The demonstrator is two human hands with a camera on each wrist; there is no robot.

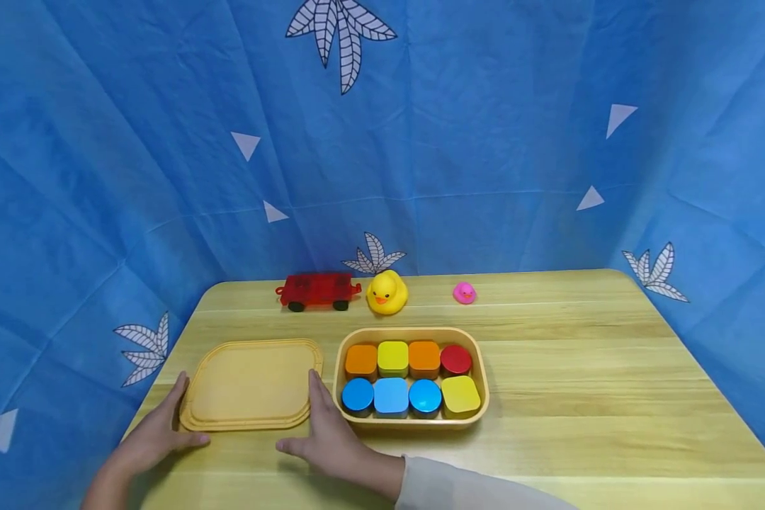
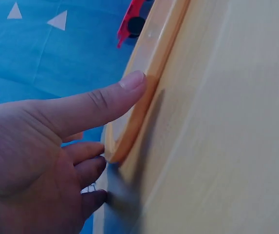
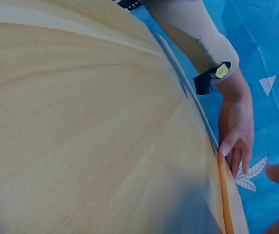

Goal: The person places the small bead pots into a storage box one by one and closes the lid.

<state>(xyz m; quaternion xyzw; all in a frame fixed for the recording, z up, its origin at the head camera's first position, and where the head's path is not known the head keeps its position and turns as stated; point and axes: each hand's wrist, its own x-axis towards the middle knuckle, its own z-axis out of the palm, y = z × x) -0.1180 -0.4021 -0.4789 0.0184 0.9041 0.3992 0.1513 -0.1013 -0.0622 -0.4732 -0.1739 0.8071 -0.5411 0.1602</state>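
Observation:
A flat, light-orange tray-like lid (image 1: 255,382) with rounded corners lies at the left of the table. My left hand (image 1: 149,435) is at its left edge, fingers along the side and thumb stretched out near the front corner. In the left wrist view, the fingertips are right at the lid's rim (image 2: 138,114) and the thumb overlaps it. My right hand (image 1: 331,435) stands at the opposite edge, its straight fingers beside the front right corner and the thumb spread away. Neither hand is curled round the lid.
Right of the lid stands an orange container (image 1: 414,423) with several coloured round and square-topped pieces in two rows. Behind are a red toy wagon (image 1: 319,289), a yellow duck (image 1: 387,292) and a small pink duck (image 1: 465,292). A blue curtain (image 1: 484,142) surrounds the table (image 1: 612,397).

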